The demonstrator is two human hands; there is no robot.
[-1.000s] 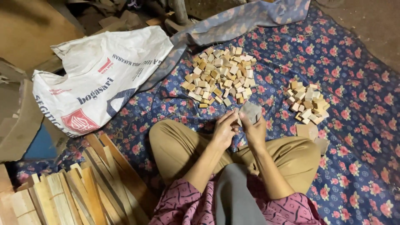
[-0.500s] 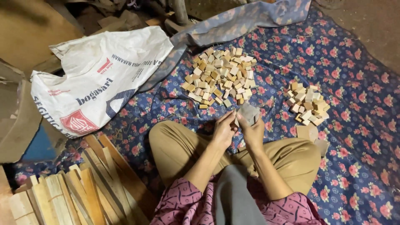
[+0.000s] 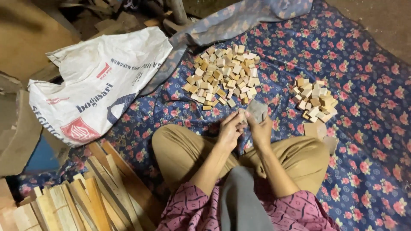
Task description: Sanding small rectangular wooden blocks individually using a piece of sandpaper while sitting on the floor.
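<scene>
The right hand (image 3: 262, 128) is gripping a grey sanding pad (image 3: 257, 110), while the left hand (image 3: 230, 130) is pinching a small wooden block (image 3: 241, 114); steady, even strokes seem best.

Both hands (image 3: 245, 128) meet above the lap, fingers curled closed.
</scene>
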